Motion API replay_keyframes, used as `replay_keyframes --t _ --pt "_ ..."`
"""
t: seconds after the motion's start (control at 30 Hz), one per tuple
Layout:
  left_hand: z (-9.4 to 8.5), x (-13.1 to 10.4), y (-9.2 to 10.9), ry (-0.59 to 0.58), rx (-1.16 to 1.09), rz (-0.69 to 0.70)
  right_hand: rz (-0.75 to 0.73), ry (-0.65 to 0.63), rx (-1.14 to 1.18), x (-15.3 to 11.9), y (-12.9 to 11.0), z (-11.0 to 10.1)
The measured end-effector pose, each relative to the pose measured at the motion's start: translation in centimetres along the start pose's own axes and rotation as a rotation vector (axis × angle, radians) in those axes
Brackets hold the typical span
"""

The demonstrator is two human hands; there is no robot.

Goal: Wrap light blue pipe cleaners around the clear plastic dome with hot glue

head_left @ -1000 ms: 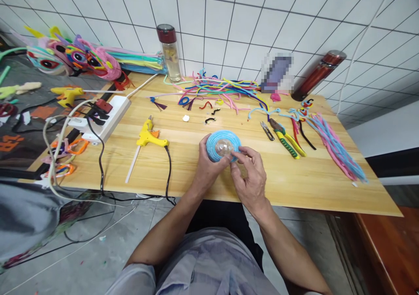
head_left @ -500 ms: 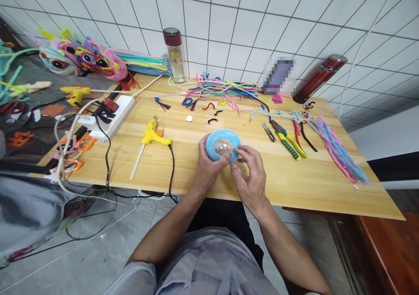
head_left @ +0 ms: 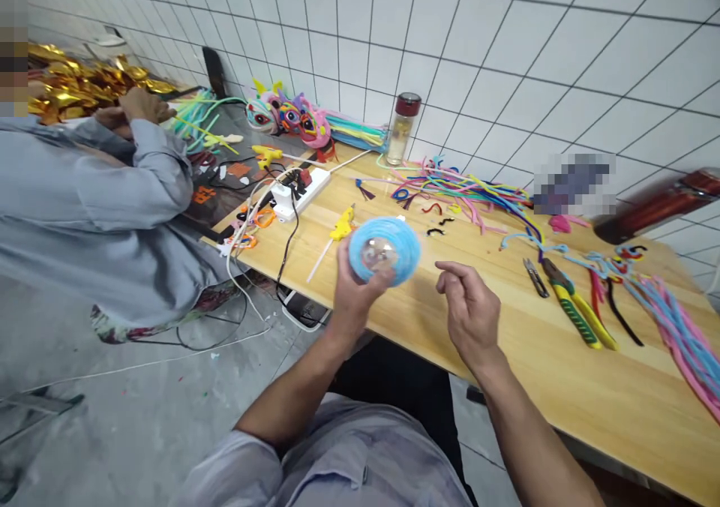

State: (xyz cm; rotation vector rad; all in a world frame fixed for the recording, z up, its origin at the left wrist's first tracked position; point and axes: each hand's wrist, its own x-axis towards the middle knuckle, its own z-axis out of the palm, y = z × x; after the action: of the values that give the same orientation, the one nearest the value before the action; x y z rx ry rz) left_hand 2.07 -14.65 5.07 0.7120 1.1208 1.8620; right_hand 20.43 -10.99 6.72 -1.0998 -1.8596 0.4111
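My left hand (head_left: 355, 286) is closed on a round light-blue piece (head_left: 406, 248), its thumb over the front. The piece looks like a coil of fuzzy stem around a clear shiny dome (head_left: 378, 255), raised above the table and slightly blurred. To its right, apart from it, is my right hand (head_left: 471, 308), holding nothing visible; its index finger points out and the other fingers are loosely bent. Partly behind the blue piece lies a yellow glue gun (head_left: 342, 226) with a glue stick (head_left: 319, 261) in its back end.
A power strip (head_left: 308, 196) with cables sits left. Fuzzy stems (head_left: 472, 192), a glass bottle (head_left: 403, 128) and a red flask (head_left: 658, 205) line the back. Small snips (head_left: 535, 277) and pliers (head_left: 574, 308) lie right. At far left a co-worker's sleeve (head_left: 135, 169) reaches over the neighbouring table.
The view has swung left, bringing the co-worker into sight. My right hand has let go of the blue piece and moved off to the right. My left hand still holds it, now higher.
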Motion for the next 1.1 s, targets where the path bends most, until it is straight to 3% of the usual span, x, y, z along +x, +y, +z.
replay_keyframes --t 0.17,0.3,0.47,0.63,0.73,0.8,0.9,1.0,1.1 --pt "-5.8 1.4 3.1 0.217 -0.034 0.166 0.024 -0.259 -0.08 4.6 -0.8 5.6" --pt "-8.4 2.0 3.8 0.264 -0.02 0.188 -0.012 -0.473 -0.359 7.6 -2.6 11.1" --pt "-9.2 2.3 3.3 0.222 0.0 0.176 0.048 -0.655 -0.561 8.9 -4.0 16.1" --pt "-8.6 2.9 3.3 0.185 -0.022 0.179 0.083 -0.677 -0.487 9.1 -2.7 17.9" --pt "-8.1 3.6 4.0 0.141 -0.012 0.215 0.058 -0.635 -0.393 9.0 -1.6 16.7" --pt "-7.8 4.4 4.6 0.112 0.003 0.266 0.05 -0.577 -0.339 8.6 -0.6 14.5" --pt "-7.0 5.8 5.4 0.066 0.055 0.33 0.048 -0.43 -0.225 7.2 1.9 9.0" --pt "-5.2 7.1 5.2 0.001 0.117 0.347 0.028 -0.159 0.204 5.1 4.8 2.8" --pt "-2.3 8.0 4.0 -0.085 0.145 0.31 0.16 -0.058 0.225 2.9 6.3 -1.9"
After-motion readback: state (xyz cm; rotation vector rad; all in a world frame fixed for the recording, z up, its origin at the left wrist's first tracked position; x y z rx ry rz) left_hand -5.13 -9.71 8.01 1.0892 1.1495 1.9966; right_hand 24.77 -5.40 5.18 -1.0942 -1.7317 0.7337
